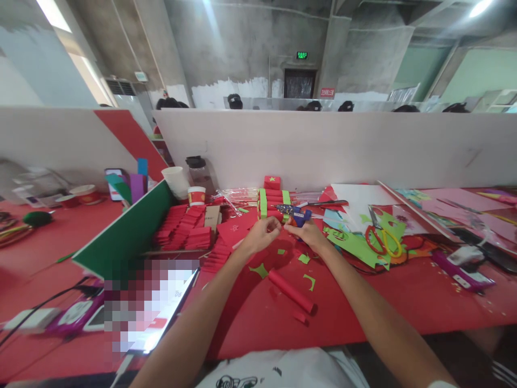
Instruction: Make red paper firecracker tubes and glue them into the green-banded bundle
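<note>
My right hand [307, 233] grips a blue hot glue gun [298, 214], its nozzle pointing left. Close by on the left, my left hand [264, 233] has its fingers drawn together in a pinch; what is between them, if anything, is too small to make out. Just beyond both hands stands a bundle of red paper rolls [269, 203] with lime-green bands, partly hidden by the glue gun. A small red box with a yellow star [272, 182] is behind it. Nearer to me lie a loose red paper roll [291, 291] and green paper scraps [259, 270].
Stacked red paper pieces [183, 229] are at left, beside a green board [129, 226] and a lit tablet [161, 307]. Scissors [382, 241] lie on green paper at right. A paper cup [196, 195] and a bottle [200, 175] stand by the white partition [343, 145].
</note>
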Demonstrator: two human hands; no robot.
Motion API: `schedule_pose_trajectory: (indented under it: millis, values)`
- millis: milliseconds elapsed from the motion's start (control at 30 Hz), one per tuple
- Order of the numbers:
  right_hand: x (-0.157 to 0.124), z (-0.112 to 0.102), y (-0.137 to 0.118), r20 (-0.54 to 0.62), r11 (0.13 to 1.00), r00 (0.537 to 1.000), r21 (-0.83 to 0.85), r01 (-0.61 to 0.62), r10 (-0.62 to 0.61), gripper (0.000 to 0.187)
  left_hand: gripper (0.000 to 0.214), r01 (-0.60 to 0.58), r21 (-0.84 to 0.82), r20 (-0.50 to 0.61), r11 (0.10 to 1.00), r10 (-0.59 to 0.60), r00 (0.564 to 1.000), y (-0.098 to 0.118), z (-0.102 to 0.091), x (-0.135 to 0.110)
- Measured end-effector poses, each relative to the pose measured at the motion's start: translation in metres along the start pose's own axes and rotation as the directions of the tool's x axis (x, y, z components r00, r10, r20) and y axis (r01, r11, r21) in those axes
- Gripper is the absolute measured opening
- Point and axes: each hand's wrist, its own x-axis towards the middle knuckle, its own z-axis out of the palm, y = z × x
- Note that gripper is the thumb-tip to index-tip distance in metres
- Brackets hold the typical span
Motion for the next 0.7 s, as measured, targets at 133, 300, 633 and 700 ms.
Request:
schedule_pose_trajectory:
  millis: [133,300,633,700]
  values:
    - [0.003,0.001,0.002,-0.068,0.991,0.995,0.120,-0.060,0.068,0.032,0.013,0.017,-0.020,-0.025,1.000,-0.018,1.000,-0.003,-0.002,0.001]
    - [0.006,-0.006,-0.004,-0.075,0.973,0.995,0.225,-0.054,0.072,0.048,0.014,0.069,-0.124,-0.104,0.990,-0.082,0.991,-0.006,-0.007,0.004]
    - [0.007,-0.023,0.000,-0.079,0.998,0.997,0.056,0.024,-0.019,0.055,0.016,0.174,-0.316,-0.224,0.933,-0.252,0.942,-0.009,-0.014,0.009]
    - [0.005,-0.028,0.001,-0.072,0.998,0.996,-0.033,0.047,-0.050,0.053,0.017,0.168,-0.332,-0.233,0.928,-0.253,0.939,-0.009,-0.014,0.008]
